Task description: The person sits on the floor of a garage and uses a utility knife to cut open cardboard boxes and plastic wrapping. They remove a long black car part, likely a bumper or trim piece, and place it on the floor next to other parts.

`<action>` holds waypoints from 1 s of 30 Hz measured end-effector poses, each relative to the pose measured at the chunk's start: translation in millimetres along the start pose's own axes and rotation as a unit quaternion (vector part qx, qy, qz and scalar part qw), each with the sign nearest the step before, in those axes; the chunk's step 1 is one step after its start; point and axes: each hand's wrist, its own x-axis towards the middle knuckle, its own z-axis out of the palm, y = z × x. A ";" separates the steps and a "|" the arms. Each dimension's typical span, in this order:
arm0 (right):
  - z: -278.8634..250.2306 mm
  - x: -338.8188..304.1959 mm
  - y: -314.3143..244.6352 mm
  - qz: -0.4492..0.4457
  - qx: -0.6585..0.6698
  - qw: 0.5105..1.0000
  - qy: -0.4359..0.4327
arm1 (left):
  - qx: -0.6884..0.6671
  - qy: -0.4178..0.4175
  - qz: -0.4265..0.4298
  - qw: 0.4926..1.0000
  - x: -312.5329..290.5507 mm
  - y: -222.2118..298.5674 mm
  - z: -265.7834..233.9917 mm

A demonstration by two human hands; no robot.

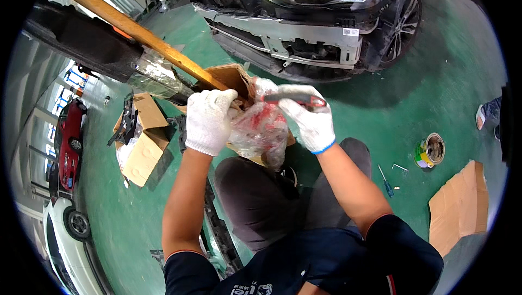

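Note:
My left hand [208,123], in a white knit glove, is closed at the edge of a bundle of clear plastic wrap [260,126] with red showing through it. My right hand [312,121], gloved the same way, grips a black-and-red utility knife [293,98] held level above the wrap; its blade cannot be made out. Beneath the wrap an open cardboard box [228,73] stands between my knees. A long yellow bar [136,30] slopes from the upper left down to the box.
Ahead stands a car [304,28] with its front bumper off. A dark long part [81,39] lies beside the bar. Left is another open carton [144,148]; right are a tin can [430,151], a screwdriver [386,181], a hex key [401,168] and flat cardboard [459,205].

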 end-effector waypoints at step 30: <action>-134.1 -56.5 29.2 0.119 -0.022 0.970 0.210 | 0.074 -0.057 -0.162 0.982 48.5 -63.1 8.6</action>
